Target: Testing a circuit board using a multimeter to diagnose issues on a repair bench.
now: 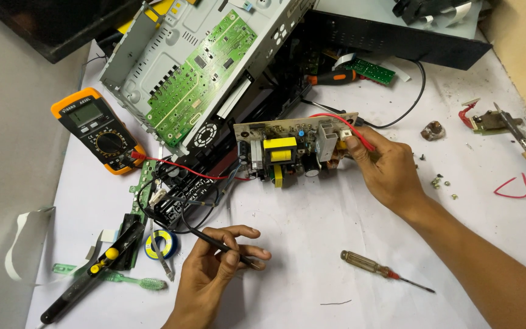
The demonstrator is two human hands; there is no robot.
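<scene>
While the right hand [385,167] pinches the red probe [353,129] against the power board [290,152] at frame centre, the left hand [214,268], fingers curled, grips the black probe [223,247] lower down; probing seems underway, and needs the black tip steadied on the board.

The surface [312,244] is white, with a grey metal chassis [171,36] carrying a bright green circuit board [205,73]. The meter [97,129] is orange around a black face with a grey screen, its probes [354,131] red and black [223,247]; the small board [293,149] is tan with a yellow block. The screwdriver [369,266] has an amber handle and red collar, the toothbrush [123,279] is green, and the loose wire loop [512,187] is red.
</scene>
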